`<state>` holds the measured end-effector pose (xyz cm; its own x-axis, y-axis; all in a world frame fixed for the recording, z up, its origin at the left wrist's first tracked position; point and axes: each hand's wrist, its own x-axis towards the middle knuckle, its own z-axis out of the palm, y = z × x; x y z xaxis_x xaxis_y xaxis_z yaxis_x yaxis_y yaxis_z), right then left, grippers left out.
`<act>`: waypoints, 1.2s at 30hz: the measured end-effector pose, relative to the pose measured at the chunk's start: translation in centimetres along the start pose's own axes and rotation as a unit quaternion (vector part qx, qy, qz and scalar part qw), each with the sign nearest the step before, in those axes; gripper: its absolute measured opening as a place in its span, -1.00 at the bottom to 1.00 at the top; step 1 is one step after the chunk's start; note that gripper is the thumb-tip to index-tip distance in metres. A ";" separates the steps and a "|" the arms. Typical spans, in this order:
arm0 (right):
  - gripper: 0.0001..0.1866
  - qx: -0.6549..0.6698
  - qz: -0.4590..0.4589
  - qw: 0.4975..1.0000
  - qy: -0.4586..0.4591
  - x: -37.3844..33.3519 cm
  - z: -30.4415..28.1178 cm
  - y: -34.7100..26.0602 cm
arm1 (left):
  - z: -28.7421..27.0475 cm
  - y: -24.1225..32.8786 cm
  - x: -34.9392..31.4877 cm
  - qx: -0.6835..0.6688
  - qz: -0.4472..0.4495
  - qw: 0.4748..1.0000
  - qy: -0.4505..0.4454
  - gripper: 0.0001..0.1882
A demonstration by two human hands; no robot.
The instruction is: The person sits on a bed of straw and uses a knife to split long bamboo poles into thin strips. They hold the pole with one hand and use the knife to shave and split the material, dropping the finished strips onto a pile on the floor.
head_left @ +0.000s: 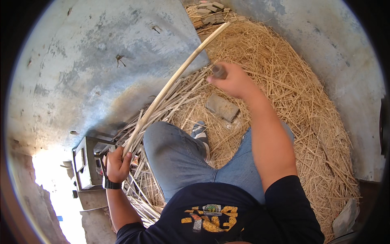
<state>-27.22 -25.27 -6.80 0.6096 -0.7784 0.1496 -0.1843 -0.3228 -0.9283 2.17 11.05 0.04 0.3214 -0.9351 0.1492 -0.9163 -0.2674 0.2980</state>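
Observation:
My left hand (118,164), with a dark band at the wrist, is closed around the lower end of a long pale split-wood strip (168,87), perhaps bamboo. The strip slants up and away to the right, its far tip past my right hand. Held out ahead of me, my right hand (236,83) grips a tool with a rounded brown handle (219,71). Its end faces up, and a blade, if there is one, cannot be made out. Fist and handle lie to the right of the strip, apart from it.
Shavings (280,69) cover the floor. A grey brick (222,107) lies in them ahead of my knees. Thin strips (172,103) are piled beside my left leg. A boxy frame (86,162) stands at left. Walls (122,44) close in left and right; bricks (213,7) sit far back.

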 end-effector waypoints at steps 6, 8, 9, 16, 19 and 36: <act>-0.69 -0.178 -0.122 0.962 -0.169 -0.6 3.2 -1.9 | 0.8 -0.2 0.0 -0.022 -0.001 0.999 -0.031 -0.55; -0.70 -0.106 -0.015 0.982 -0.158 -0.3 1.6 -1.6 | 0.7 0.2 0.2 -0.009 -0.010 1.000 -0.014 -0.55; -0.70 -0.067 0.005 0.993 -0.101 0.1 0.4 -0.7 | 0.6 0.7 0.6 -0.005 -0.009 1.000 -0.005 -0.55; -0.65 -0.022 -0.039 0.998 -0.041 0.3 1.7 0.6 | 0.8 0.5 1.0 -0.006 0.012 1.000 0.012 -0.55; -0.59 -0.151 -0.082 0.968 -0.184 -0.7 3.3 -2.1 | 1.8 1.4 1.3 0.015 0.018 1.000 0.014 -0.57; -0.62 -0.284 -0.122 0.938 -0.155 -0.4 3.8 -1.2 | 2.1 2.9 1.4 0.079 -0.006 0.997 0.011 -0.67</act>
<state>-24.27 -22.52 -7.02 0.8657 -0.4789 0.1457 -0.3381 -0.7741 -0.5353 -0.56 8.44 -0.84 0.3367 -0.9267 0.1667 -0.9378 -0.3142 0.1476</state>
